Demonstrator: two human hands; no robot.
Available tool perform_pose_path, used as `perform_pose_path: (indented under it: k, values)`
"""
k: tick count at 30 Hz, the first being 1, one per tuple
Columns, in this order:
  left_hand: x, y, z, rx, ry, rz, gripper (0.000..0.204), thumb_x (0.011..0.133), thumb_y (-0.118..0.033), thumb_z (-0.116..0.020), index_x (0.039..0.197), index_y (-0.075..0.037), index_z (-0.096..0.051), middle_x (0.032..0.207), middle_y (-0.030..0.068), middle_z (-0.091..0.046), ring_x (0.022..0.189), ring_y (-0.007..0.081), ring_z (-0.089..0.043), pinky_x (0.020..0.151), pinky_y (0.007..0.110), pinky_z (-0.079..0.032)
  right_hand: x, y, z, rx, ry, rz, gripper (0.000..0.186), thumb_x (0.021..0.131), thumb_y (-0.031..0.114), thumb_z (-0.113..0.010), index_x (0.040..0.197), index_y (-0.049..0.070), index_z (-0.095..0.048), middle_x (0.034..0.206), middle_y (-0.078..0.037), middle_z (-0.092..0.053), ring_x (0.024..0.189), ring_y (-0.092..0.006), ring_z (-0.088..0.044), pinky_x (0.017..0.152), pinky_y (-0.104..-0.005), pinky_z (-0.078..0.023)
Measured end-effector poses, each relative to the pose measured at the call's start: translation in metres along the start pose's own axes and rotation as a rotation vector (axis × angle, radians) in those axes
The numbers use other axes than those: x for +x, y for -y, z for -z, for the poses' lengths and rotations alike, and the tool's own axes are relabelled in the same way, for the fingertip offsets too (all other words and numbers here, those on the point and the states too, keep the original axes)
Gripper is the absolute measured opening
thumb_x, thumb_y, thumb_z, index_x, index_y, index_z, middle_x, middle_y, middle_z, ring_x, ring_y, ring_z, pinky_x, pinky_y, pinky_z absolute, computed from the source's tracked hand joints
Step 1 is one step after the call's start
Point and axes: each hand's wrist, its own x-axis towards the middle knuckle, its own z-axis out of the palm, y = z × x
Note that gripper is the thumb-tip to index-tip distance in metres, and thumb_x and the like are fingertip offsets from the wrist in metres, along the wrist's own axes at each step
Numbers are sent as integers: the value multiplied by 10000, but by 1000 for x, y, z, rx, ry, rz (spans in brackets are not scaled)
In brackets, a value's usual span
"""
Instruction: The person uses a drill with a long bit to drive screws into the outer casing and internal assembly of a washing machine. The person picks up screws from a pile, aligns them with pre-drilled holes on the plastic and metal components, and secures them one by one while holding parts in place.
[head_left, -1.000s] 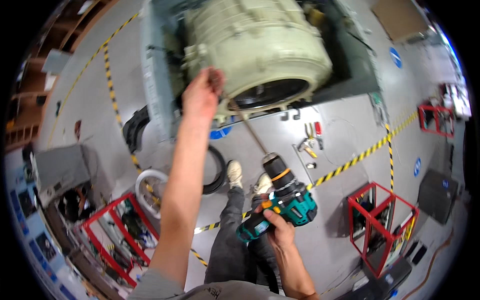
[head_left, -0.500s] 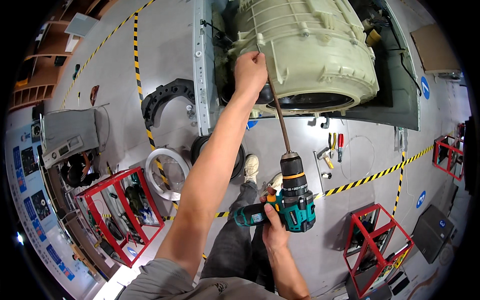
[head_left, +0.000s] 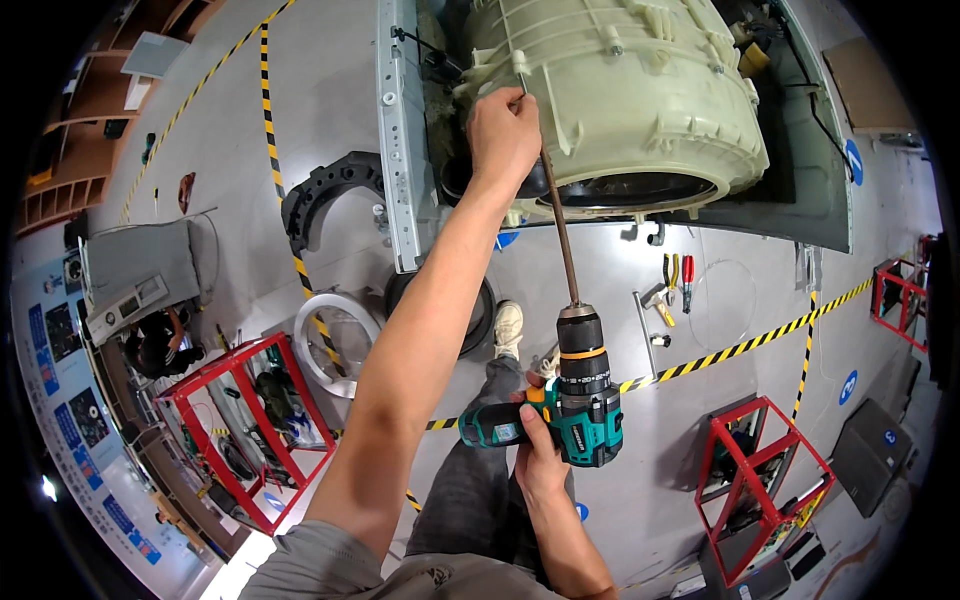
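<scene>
A cordless drill (head_left: 590, 425) in teal and black is in my right hand (head_left: 540, 462), its body turned on its side and the handle pointing left. From its chuck a long thin bit (head_left: 562, 235) runs away from me to the cream plastic drum tub (head_left: 640, 110) of an opened washing machine. My left hand (head_left: 505, 140) is closed, pinching the bit near its far end. That end is beside a small white peg (head_left: 520, 62) on the tub's side; the exact contact is partly covered by my fingers.
The machine's metal side panel (head_left: 398, 140) stands left of the tub. On the floor lie a black curved counterweight (head_left: 325, 195), a white ring (head_left: 302, 335), pliers (head_left: 670, 280) and a hammer (head_left: 660, 305). Red-framed carts (head_left: 765, 470) stand at both sides.
The view has shifted slightly. My left hand stays pinched on the bit by the tub, and the drill sits slightly further left in the picture.
</scene>
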Motion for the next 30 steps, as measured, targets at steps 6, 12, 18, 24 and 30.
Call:
perform_pose_path:
  k: [6,12,18,24,30]
  values:
    - [-1,0,0,90,32,-9,321,854,-188,-642,1059,58,-660,935,157,-706,862,212,-669,790,306,-489,4,-8,-2,97,-17,-40,570,829,-6,-648,1340,74,-408,1197,-135,-588,980,-217,-617,896,-371,-496]
    - [0,2,1,113,2,-71,277,826,-174,-611,989,41,-673,851,214,-685,833,360,-670,785,394,-510,8,-10,1,165,-17,-75,582,816,1,-649,1338,82,-407,1168,-129,-599,958,-213,-619,889,-368,-495]
    - [2,0,2,233,48,-77,316,850,-202,-633,1051,39,-667,899,177,-706,832,258,-687,775,332,-502,10,-10,3,195,-7,-83,582,816,20,-652,1340,77,-404,1160,-122,-603,938,-207,-609,894,-372,-485]
    - [-2,0,1,160,11,-138,295,839,-169,-595,1019,56,-660,839,229,-672,830,386,-656,776,400,-506,14,-12,1,224,9,-75,596,815,18,-649,1351,79,-395,1143,-117,-612,917,-206,-605,885,-376,-487]
    - [5,1,-2,115,-25,-124,291,855,-153,-593,1032,70,-657,836,224,-679,815,368,-666,781,401,-504,28,-18,-2,252,43,-38,455,825,-9,-655,1245,56,-492,1155,-117,-614,952,-195,-612,871,-352,-500]
